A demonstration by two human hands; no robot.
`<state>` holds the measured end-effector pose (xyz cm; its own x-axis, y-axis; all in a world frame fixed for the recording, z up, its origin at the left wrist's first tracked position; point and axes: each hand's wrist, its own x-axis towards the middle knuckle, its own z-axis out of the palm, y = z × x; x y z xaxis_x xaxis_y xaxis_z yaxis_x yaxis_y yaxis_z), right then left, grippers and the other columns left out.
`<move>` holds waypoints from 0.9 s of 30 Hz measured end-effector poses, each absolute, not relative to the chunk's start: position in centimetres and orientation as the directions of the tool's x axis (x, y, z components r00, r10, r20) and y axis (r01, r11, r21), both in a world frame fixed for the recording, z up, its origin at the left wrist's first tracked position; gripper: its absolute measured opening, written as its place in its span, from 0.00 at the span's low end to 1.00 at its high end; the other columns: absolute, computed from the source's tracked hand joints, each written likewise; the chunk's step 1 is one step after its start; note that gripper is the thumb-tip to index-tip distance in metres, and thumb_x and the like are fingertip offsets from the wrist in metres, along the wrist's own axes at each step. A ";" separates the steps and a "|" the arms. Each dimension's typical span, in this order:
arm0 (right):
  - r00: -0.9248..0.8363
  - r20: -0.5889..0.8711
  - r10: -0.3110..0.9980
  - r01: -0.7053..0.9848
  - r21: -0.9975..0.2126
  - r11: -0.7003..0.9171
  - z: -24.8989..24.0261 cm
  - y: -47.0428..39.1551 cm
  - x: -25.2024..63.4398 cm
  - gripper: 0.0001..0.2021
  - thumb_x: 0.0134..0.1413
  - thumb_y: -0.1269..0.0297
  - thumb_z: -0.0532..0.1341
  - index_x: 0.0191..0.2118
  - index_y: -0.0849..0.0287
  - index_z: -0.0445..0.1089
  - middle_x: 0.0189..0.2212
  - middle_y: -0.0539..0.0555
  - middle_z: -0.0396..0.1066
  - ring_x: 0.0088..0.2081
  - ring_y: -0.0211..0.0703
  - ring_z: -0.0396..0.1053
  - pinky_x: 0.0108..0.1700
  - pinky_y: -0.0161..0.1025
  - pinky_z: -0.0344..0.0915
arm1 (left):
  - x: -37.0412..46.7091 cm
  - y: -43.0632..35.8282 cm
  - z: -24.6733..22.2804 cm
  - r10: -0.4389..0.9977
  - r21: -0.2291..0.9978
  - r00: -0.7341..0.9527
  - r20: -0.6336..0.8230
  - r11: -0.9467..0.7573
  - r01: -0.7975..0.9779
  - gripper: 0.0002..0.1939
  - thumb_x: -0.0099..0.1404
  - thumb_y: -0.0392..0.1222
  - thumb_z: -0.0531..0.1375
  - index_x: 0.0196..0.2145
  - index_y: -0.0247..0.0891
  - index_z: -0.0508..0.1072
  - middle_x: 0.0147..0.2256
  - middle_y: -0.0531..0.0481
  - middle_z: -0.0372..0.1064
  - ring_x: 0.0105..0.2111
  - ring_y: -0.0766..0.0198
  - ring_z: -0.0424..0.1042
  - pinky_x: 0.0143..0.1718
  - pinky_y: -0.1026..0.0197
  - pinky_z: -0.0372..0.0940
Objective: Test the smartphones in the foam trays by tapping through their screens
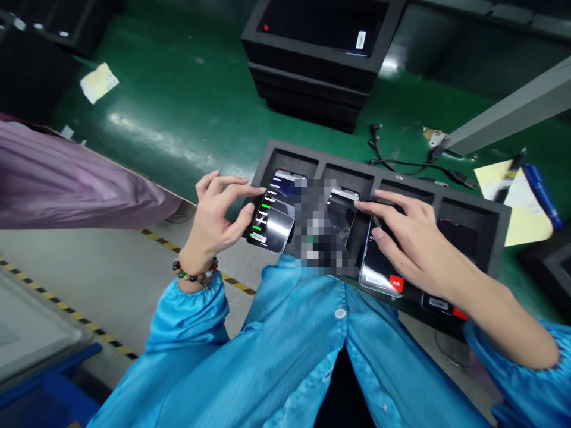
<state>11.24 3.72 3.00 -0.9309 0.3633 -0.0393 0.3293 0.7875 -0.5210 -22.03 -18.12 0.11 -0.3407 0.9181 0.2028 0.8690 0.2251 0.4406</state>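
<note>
A black foam tray with compartments lies at the near table edge, holding several smartphones. My left hand is at the upper left edge of the leftmost phone, whose lit screen shows a list with some green lines; its fingers are apart and hold nothing. My right hand reaches over the tray, a fingertip at the right edge of the second phone, which is partly pixelated. Under its thumb lies a third phone with a red patch on the screen. Another dark phone is partly covered by my right forearm.
Stacked black foam trays stand farther back, a phone in the top one. Black cables, a blue marker and yellow paper are at right. A grey post slants in. A person's pink sleeve is at left.
</note>
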 end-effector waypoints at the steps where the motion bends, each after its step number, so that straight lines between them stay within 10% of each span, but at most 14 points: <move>1: -0.929 -0.041 0.369 0.336 -0.515 0.788 3.0 3.8 11.6 0.25 0.79 0.59 0.51 0.74 0.50 0.62 0.69 0.64 0.70 0.77 0.67 0.57 0.72 0.71 0.59 | -22.0 -18.0 0.1 0.922 0.444 -0.332 0.198 0.218 0.869 0.17 0.77 0.51 0.56 0.55 0.47 0.79 0.54 0.47 0.80 0.61 0.50 0.75 0.77 0.37 0.50; 27: -0.714 0.069 0.696 0.562 -0.536 0.630 3.1 4.8 21.3 0.24 0.77 0.46 0.53 0.73 0.31 0.66 0.70 0.51 0.73 0.78 0.58 0.60 0.79 0.67 0.58 | -22.6 -17.8 -0.4 0.940 0.497 -0.272 0.205 0.139 0.857 0.24 0.77 0.61 0.53 0.54 0.47 0.82 0.51 0.45 0.82 0.58 0.47 0.76 0.73 0.36 0.53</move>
<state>21.30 4.84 3.09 -0.7143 0.6965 0.0691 0.5623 0.6299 -0.5358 -22.65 -17.78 -0.36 -0.2717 0.9403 0.2050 0.8566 0.1392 0.4968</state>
